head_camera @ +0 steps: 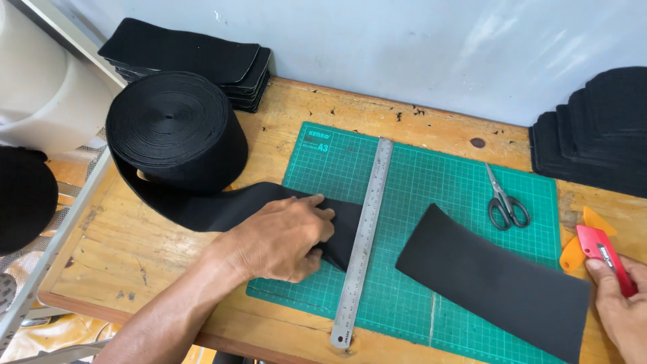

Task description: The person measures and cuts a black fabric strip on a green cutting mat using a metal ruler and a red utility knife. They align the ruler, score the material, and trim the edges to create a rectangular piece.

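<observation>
Left hand (pixel 286 237) presses flat, fingers gripping nothing, on black elastic band end (pixel 269 202) beside steel ruler (pixel 364 236) on green cutting mat (pixel 418 182). Right hand (pixel 623 307) grasps red utility knife (pixel 606 253); cut strip (pixel 499 280) lies between.

A: What carries the work?

B: A wooden tabletop (pixel 168 263), pale and scuffed, with dark knots and small nicks. It runs under both hands and out past them on either side.

A: And behind?

B: A plain grey-blue wall (pixel 418 47) beyond the hands, touching the tabletop's far edge. Soft even light falls on it, with a faint sheen toward the right.

A: Anything to the left?

B: Left of the left hand, a white metal frame (pixel 60 222) runs alongside the tabletop edge, with wire mesh (pixel 30 259) below it. Farther up stands a white rounded surface (pixel 40 94).
</observation>
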